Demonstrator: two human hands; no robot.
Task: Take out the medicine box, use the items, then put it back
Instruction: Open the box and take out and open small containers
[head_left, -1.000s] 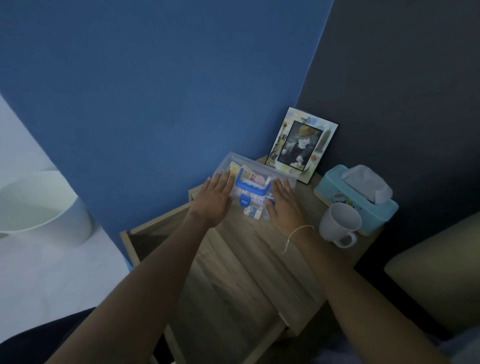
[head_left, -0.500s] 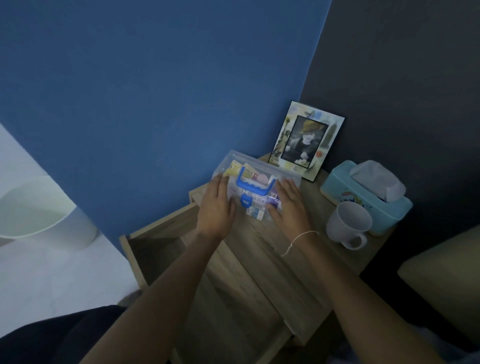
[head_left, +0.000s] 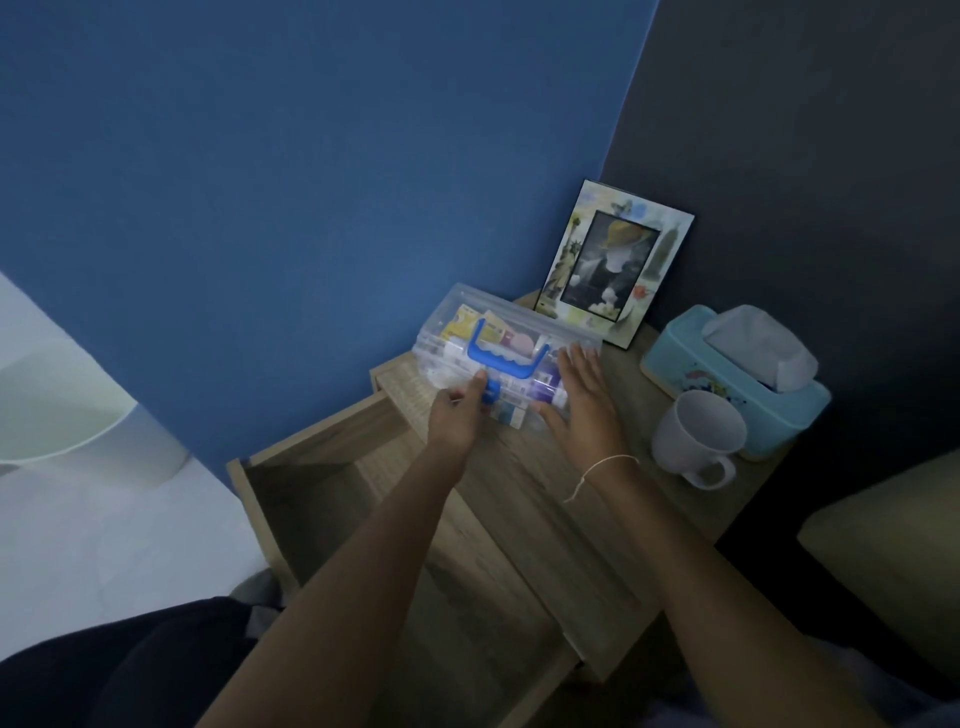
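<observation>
An open drawer juts from the wooden nightstand at the left. The left hand pinches the blue latch on the front of the clear medicine box, which sits on the nightstand top by the blue wall. The right hand lies flat with fingers spread against the box's right end. Behind stands a picture frame; further right are a white mug and a tissue box.
</observation>
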